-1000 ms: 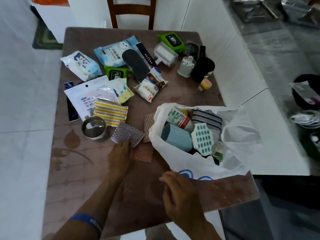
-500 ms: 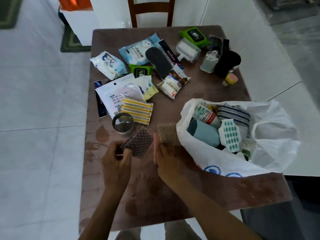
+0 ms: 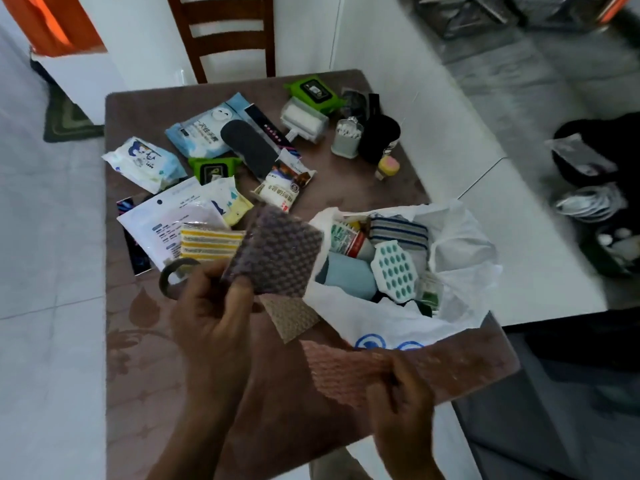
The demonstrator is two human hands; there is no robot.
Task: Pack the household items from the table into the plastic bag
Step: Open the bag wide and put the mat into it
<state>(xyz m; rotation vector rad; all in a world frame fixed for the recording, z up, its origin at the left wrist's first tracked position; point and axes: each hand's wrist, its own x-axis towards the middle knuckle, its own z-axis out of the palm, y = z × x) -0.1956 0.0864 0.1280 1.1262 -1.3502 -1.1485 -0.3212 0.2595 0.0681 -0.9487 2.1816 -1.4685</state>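
1. Gripping a pink mesh cloth [image 3: 341,374] by its near edge, right hand [image 3: 401,410] sits nearest the camera, at the near-side rim of the table [image 3: 145,358]; fingers pinched on the cloth. Motion blur here.
2. Left hand [image 3: 211,317] is up off the table, just left of the plastic bag [image 3: 381,327], thumb and fingers pinched on the lower corner of a dark purple mesh cloth [image 3: 277,258]. Cloth is lifted and tilted, its right edge just beside the bag's left rim.
3. A tan mesh cloth [image 3: 291,317] lies flat on the table under the purple one, touching the bag's near-left side.
4. Bag lies open on the table's right side, mouth facing up. Inside: a light blue cup [image 3: 346,278], a white-and-teal dotted tray [image 3: 394,271], a striped cloth [image 3: 398,233], a red-and-white bottle [image 3: 349,240].
5. Left of the bag: a metal ring [image 3: 173,275] partly behind the left hand, a yellow striped sponge pack [image 3: 207,244], a white flat pouch [image 3: 166,220].
6. Beyond the bag: a white snack packet [image 3: 284,187], a dark oval insole [image 3: 247,147], two green wipe packs [image 3: 313,93], a blue wipe pack [image 3: 204,129], a lint roller [image 3: 304,121], a cotton swab jar [image 3: 346,138], a black cup [image 3: 379,138], a small yellow bottle [image 3: 388,167].
7. Farthest from the bag: a wooden chair [image 3: 225,32] at the table's far edge.
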